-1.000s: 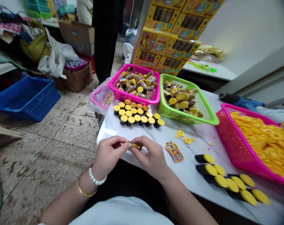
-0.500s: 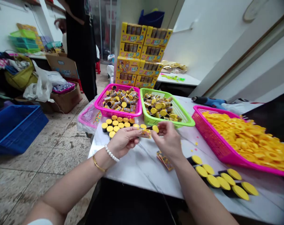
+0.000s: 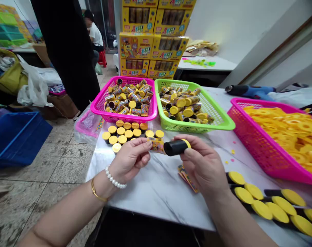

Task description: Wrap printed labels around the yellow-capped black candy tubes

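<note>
Between thumb and fingers, my left hand point(image 3: 133, 156) pinches a printed label sleeve point(image 3: 157, 145), yellow with coloured print. My right hand point(image 3: 203, 161) grips a small black cup point(image 3: 172, 148) by its yellow-capped end, the black end pointing left at the sleeve. The two lie close together; whether the cup's end touches the sleeve I cannot tell. Below my right hand a stack of printed labels point(image 3: 187, 179) rests on the table, partly hidden. Black cups with yellow caps point(image 3: 261, 209) lie to the right, and more capped cups point(image 3: 122, 139) stand beyond my left hand.
Labelled cups fill a pink basket point(image 3: 99, 109) and a green basket point(image 3: 223, 120) at the back. Yellow plastic rings heap in a larger pink basket point(image 3: 259, 151) at right. A blue heat gun point(image 3: 248, 91) lies behind it. Yellow boxes point(image 3: 138, 48) are stacked beyond. A person point(image 3: 66, 44) stands at left.
My right hand has turned, so the black cup now lies sideways with its black end toward the sleeve. The left hand still holds the sleeve. The view has moved closer to the table.
</note>
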`<state>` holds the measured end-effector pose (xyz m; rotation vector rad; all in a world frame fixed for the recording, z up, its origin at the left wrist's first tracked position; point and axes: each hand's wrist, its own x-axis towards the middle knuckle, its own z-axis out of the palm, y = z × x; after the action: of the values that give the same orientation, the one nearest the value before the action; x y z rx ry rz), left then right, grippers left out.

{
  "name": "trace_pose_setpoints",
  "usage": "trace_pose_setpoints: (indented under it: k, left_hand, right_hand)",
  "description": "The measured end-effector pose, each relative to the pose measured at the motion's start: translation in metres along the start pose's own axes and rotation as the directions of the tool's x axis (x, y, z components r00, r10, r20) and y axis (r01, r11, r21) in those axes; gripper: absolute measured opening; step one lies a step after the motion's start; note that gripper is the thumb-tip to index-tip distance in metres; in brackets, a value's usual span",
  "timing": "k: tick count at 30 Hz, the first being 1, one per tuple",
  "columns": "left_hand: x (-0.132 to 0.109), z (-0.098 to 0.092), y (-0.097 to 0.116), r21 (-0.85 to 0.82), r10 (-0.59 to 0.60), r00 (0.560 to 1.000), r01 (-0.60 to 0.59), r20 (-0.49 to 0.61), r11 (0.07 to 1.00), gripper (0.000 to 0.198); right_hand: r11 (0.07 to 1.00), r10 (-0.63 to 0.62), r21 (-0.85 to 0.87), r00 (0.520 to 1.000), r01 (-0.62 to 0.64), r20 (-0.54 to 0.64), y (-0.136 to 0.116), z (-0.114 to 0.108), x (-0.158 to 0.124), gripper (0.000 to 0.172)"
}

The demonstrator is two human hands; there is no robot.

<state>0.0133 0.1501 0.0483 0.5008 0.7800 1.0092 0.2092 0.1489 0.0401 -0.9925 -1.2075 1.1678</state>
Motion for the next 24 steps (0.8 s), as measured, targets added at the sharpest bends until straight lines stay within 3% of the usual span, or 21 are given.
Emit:
trace_pose_setpoints:
  k: [13,18,21,24]
  left_hand:
    - [-0.005,-0.003,-0.004,0.133,0.042,0.998,-0.046,0.036,0.99,0.045]
    - [-0.011,0.001,-0.006,0.279,0.18,0.984,-0.168,-0.016,0.946,0.047]
    - [-0.013,0.002,-0.006,0.309,0.27,0.962,-0.243,-0.048,0.92,0.052]
    - [-0.011,0.001,-0.005,0.269,0.152,0.988,-0.149,0.009,0.951,0.049]
  right_hand:
    - [0.969,-0.141,-0.203,0.99,0.142,0.019,-0.007,0.016,-0.018,0.026]
    - [0.946,-0.256,-0.217,0.966,0.241,-0.04,-0.01,0.006,-0.016,0.026]
    - [0.958,-0.252,-0.158,0.965,0.238,-0.077,-0.011,0.0,-0.013,0.025]
    - [0.981,-0.169,-0.11,0.984,0.163,-0.049,-0.011,-0.003,-0.011,0.025]
